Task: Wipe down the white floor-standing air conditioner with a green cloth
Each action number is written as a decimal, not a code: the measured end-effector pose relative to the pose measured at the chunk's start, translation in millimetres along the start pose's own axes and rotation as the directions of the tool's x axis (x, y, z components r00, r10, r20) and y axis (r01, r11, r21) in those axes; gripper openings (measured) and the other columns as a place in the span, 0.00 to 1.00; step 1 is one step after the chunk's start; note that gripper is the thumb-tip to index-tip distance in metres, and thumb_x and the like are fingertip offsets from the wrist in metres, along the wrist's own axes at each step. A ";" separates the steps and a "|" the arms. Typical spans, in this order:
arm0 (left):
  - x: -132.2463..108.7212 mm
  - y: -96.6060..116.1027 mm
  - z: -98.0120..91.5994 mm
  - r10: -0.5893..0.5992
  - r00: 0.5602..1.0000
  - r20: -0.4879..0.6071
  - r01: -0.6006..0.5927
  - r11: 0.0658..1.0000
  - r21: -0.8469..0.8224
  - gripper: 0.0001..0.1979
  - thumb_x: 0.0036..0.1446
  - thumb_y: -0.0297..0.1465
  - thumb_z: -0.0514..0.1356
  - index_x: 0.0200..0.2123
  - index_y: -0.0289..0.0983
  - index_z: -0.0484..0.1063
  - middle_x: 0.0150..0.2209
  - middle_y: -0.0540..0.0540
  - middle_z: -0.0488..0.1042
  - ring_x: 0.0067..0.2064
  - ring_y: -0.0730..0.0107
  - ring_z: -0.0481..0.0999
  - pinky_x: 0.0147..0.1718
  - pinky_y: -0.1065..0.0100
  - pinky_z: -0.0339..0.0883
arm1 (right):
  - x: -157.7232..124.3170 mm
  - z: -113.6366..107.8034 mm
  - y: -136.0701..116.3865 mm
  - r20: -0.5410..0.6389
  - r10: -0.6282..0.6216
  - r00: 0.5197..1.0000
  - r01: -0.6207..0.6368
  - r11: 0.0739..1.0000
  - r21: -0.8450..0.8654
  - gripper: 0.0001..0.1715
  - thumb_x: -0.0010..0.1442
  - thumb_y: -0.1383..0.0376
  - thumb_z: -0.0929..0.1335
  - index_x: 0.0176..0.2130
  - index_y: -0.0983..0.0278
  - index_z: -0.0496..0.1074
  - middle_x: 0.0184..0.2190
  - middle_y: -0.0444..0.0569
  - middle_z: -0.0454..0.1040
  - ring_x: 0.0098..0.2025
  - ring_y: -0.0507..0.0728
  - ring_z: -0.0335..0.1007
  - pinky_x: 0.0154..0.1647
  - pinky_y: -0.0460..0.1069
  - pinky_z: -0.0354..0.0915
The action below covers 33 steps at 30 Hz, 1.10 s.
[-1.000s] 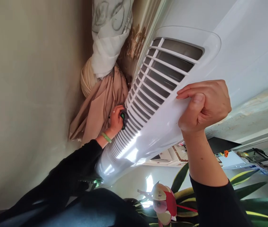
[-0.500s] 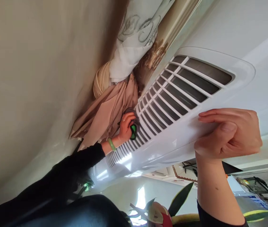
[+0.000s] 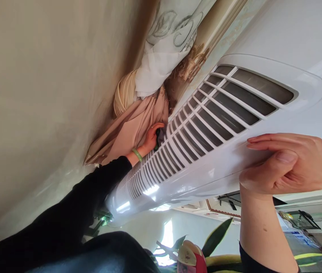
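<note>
The slatted grille (image 3: 175,138) of a tall white air conditioner (image 3: 214,167) runs diagonally through the view. At the grille's far edge, my left hand (image 3: 151,137), with a green bangle (image 3: 137,154) on its wrist, is closed around a dark pad with green on it (image 3: 157,138). The hand hides much of the pad, which lies against the slats. Nearer the camera, my right hand (image 3: 287,163) is closed, fingers bent and held together beside the thumb. Its fingertips are by the smooth white casing, and nothing shows in them.
A gathered pinkish-brown curtain (image 3: 132,132) and a white embroidered curtain (image 3: 156,64) hang behind the grille, near a pale wall (image 3: 49,76). Below are long-leaved plants (image 3: 217,237) and a red and cream object (image 3: 190,258). Household items (image 3: 303,222) stand at lower right.
My left hand has moved slightly up along the far edge of the grille and turned, so less of the pad shows. My right hand keeps its shape; the view has shifted a little.
</note>
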<state>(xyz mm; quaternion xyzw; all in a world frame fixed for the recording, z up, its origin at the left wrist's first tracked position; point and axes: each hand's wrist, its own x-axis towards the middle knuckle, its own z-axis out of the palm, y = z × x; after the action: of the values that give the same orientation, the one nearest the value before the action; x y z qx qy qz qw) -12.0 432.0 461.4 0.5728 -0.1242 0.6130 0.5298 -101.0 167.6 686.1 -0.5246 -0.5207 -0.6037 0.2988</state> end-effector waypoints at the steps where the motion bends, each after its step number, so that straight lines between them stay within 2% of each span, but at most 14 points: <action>1: -2.5 4.2 -0.3 -0.005 1.000 -0.010 0.005 1.000 0.007 0.18 0.72 0.44 0.51 0.43 0.41 0.76 0.46 0.42 0.80 0.50 0.59 0.79 0.55 0.53 0.74 | 0.1 0.4 0.5 -0.008 -0.004 1.000 0.004 1.000 -0.001 0.23 0.71 0.57 0.62 0.27 0.51 0.76 0.23 0.42 0.78 0.28 0.64 0.77 0.38 0.64 0.67; 6: -32.1 42.4 -5.2 0.057 0.998 0.014 -0.058 0.994 0.090 0.21 0.74 0.45 0.47 0.47 0.41 0.76 0.51 0.40 0.79 0.54 0.58 0.79 0.56 0.53 0.73 | 0.2 1.7 3.3 -0.036 -0.028 0.999 0.027 1.000 -0.007 0.23 0.71 0.57 0.62 0.26 0.52 0.75 0.21 0.43 0.78 0.27 0.63 0.76 0.36 0.63 0.66; 8: -37.0 49.0 -6.8 0.071 0.997 0.043 -0.075 0.991 0.111 0.21 0.74 0.45 0.47 0.47 0.42 0.75 0.51 0.40 0.79 0.54 0.58 0.79 0.55 0.54 0.73 | 0.0 1.1 2.3 -0.024 -0.030 0.999 0.029 0.999 -0.014 0.23 0.71 0.58 0.62 0.27 0.52 0.75 0.22 0.43 0.78 0.27 0.63 0.76 0.37 0.63 0.66; 11: -26.7 38.5 -6.6 0.086 0.995 0.053 -0.091 0.992 0.086 0.19 0.73 0.43 0.48 0.46 0.41 0.75 0.49 0.39 0.79 0.53 0.58 0.79 0.54 0.54 0.74 | -0.2 -0.4 -0.9 0.011 -0.020 1.000 0.020 1.000 -0.023 0.23 0.72 0.60 0.61 0.28 0.53 0.75 0.23 0.44 0.78 0.30 0.63 0.78 0.40 0.63 0.68; 15: -4.9 14.6 -1.2 -0.007 1.000 0.016 0.007 0.999 0.038 0.14 0.68 0.35 0.50 0.46 0.40 0.75 0.49 0.40 0.79 0.52 0.58 0.78 0.57 0.52 0.73 | -0.2 -0.7 -2.2 0.017 -0.048 0.999 0.048 0.999 -0.008 0.22 0.73 0.61 0.61 0.29 0.54 0.74 0.23 0.44 0.77 0.30 0.62 0.79 0.38 0.61 0.68; 17: -3.2 14.1 1.1 -0.033 0.999 0.000 0.033 0.999 0.025 0.14 0.66 0.33 0.50 0.47 0.40 0.75 0.49 0.40 0.79 0.53 0.58 0.78 0.58 0.51 0.72 | 0.0 0.9 -0.3 0.004 -0.066 0.998 0.066 0.998 -0.019 0.22 0.73 0.62 0.60 0.29 0.55 0.74 0.23 0.43 0.77 0.30 0.61 0.78 0.38 0.60 0.68; 22: -28.3 50.2 -4.2 -0.004 1.000 0.010 0.004 1.000 -0.007 0.13 0.68 0.37 0.52 0.43 0.41 0.76 0.47 0.42 0.79 0.53 0.57 0.78 0.57 0.52 0.72 | 1.1 5.2 4.4 -0.047 -0.144 0.988 0.143 0.989 -0.035 0.23 0.72 0.63 0.60 0.28 0.57 0.73 0.22 0.43 0.75 0.27 0.58 0.77 0.36 0.57 0.67; 24: -37.2 63.9 -9.7 -0.058 0.998 0.010 0.058 0.996 -0.062 0.13 0.69 0.40 0.55 0.42 0.42 0.76 0.46 0.43 0.80 0.51 0.58 0.78 0.57 0.53 0.73 | 1.2 4.5 3.4 -0.037 -0.144 0.989 0.143 0.989 -0.038 0.22 0.72 0.64 0.60 0.28 0.57 0.73 0.22 0.43 0.75 0.28 0.58 0.77 0.36 0.57 0.68; 26: -36.2 68.2 -14.1 -0.158 0.987 -0.038 0.150 0.975 -0.162 0.12 0.69 0.43 0.57 0.44 0.43 0.76 0.46 0.44 0.80 0.49 0.58 0.79 0.54 0.54 0.75 | 1.0 2.7 0.9 0.007 -0.111 0.994 0.112 0.992 -0.054 0.22 0.72 0.65 0.59 0.29 0.57 0.73 0.24 0.44 0.76 0.30 0.59 0.78 0.39 0.58 0.69; 29: -14.2 56.4 -13.6 -0.227 0.966 -0.124 0.190 0.947 -0.259 0.13 0.70 0.45 0.58 0.47 0.47 0.76 0.46 0.45 0.81 0.48 0.58 0.80 0.52 0.54 0.77 | 1.0 1.0 -2.7 0.015 -0.093 0.996 0.093 0.995 -0.048 0.21 0.72 0.65 0.60 0.29 0.56 0.73 0.24 0.43 0.77 0.31 0.59 0.79 0.39 0.59 0.70; 33: 20.2 26.5 0.7 -0.119 0.990 -0.082 0.104 0.981 -0.166 0.20 0.70 0.54 0.53 0.44 0.47 0.75 0.47 0.43 0.81 0.50 0.56 0.80 0.55 0.50 0.76 | 1.8 3.8 -0.9 -0.018 -0.071 0.997 0.071 0.997 -0.003 0.21 0.71 0.63 0.61 0.28 0.56 0.73 0.23 0.44 0.77 0.28 0.61 0.77 0.36 0.61 0.68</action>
<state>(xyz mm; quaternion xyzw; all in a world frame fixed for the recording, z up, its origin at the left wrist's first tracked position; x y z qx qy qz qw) -28.2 430.9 490.5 0.5056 -0.1167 0.5957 0.6131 -101.1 171.8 687.2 -0.5004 -0.5356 -0.6194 0.2814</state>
